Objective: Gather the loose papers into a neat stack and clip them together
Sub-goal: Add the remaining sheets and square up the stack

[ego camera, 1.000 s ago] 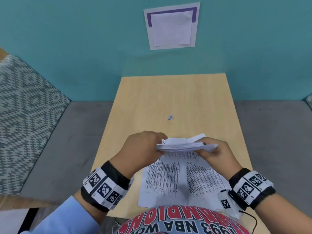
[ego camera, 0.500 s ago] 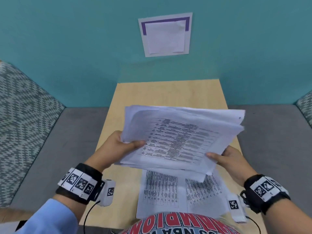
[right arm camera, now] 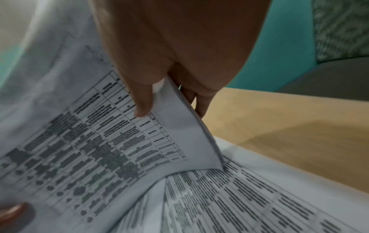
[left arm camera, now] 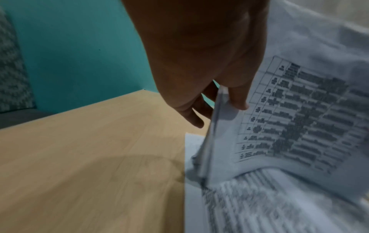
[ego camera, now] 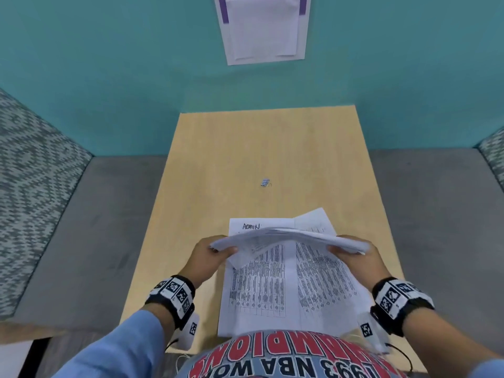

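Observation:
A bundle of printed papers (ego camera: 289, 237) stands on its lower edge, held upright between both hands over the near half of the wooden table (ego camera: 267, 148). My left hand (ego camera: 215, 251) pinches its left side, thumb toward me and fingers behind; the papers (left arm camera: 289, 110) fill the left wrist view's right. My right hand (ego camera: 351, 251) pinches the right side of the papers (right arm camera: 99, 141) the same way. Two more printed sheets (ego camera: 272, 290) lie flat on the table under the bundle. A small metal clip (ego camera: 265, 183) lies alone at the table's middle.
A teal wall (ego camera: 109, 64) rises just behind the table, with a white notice (ego camera: 261, 28) stuck on it. Grey upholstered seats (ego camera: 81, 227) flank the table on both sides. Bare tabletop stretches beyond the clip.
Half a second ago the bundle was raised and tilted flat toward me. Now both hands have brought it down on edge onto the sheets lying on the table.

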Demonstrator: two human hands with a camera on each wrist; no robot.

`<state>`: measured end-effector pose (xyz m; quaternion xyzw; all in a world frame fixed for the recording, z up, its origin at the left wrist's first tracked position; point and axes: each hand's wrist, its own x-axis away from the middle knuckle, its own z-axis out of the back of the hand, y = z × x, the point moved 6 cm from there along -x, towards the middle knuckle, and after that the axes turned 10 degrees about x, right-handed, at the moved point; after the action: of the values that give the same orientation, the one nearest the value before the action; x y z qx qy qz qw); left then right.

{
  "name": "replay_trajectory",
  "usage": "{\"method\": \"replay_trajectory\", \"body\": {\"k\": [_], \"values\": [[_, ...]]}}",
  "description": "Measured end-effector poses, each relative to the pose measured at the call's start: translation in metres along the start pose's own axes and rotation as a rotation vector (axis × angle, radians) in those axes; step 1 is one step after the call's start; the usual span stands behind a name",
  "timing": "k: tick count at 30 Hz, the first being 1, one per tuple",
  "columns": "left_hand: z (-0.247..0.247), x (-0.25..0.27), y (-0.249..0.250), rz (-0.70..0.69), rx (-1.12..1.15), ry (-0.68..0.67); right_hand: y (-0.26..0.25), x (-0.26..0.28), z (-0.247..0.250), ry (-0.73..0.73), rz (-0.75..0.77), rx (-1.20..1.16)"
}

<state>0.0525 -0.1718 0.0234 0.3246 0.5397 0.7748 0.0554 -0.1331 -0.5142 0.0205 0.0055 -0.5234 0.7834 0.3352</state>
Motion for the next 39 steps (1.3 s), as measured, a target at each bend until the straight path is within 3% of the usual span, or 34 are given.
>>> {"method": "replay_trajectory", "body": {"k": [3,6,12,19,24,26,28,30,31,35,39], "values": [[0.008,0.002,0.016,-0.055,0.05,0.1,0.001,-0.004,0.008,0.06,-0.061,-0.027],[0.012,0.006,0.027,-0.127,0.107,0.149,-0.019,0.003,0.021,0.087,0.029,-0.096],[0.0,0.011,0.027,-0.112,0.048,0.018,-0.018,0.0,0.009,-0.095,0.153,-0.009],[0.004,0.011,0.044,-0.17,0.195,0.098,-0.024,-0.002,0.015,0.012,0.123,-0.061],[0.009,0.016,0.047,-0.127,0.151,0.067,-0.021,0.003,0.015,-0.064,0.193,0.017],[0.011,0.021,0.059,-0.193,0.024,0.094,-0.018,0.004,0.012,-0.092,0.185,0.0],[0.001,0.033,0.092,-0.46,-0.304,0.131,-0.02,0.004,0.009,-0.113,0.185,-0.024],[-0.039,0.045,0.121,-0.739,-0.648,0.057,-0.022,0.003,0.007,-0.128,0.185,-0.042],[-0.067,0.048,0.129,-0.797,-0.783,-0.012,-0.022,0.003,0.006,-0.131,0.185,-0.041],[-0.162,0.038,0.118,-0.706,-1.144,-0.268,-0.019,-0.002,0.002,-0.143,0.195,-0.034],[-0.178,0.025,0.118,-0.756,-1.147,-0.273,-0.02,-0.006,0.004,-0.148,0.208,-0.039]]}}
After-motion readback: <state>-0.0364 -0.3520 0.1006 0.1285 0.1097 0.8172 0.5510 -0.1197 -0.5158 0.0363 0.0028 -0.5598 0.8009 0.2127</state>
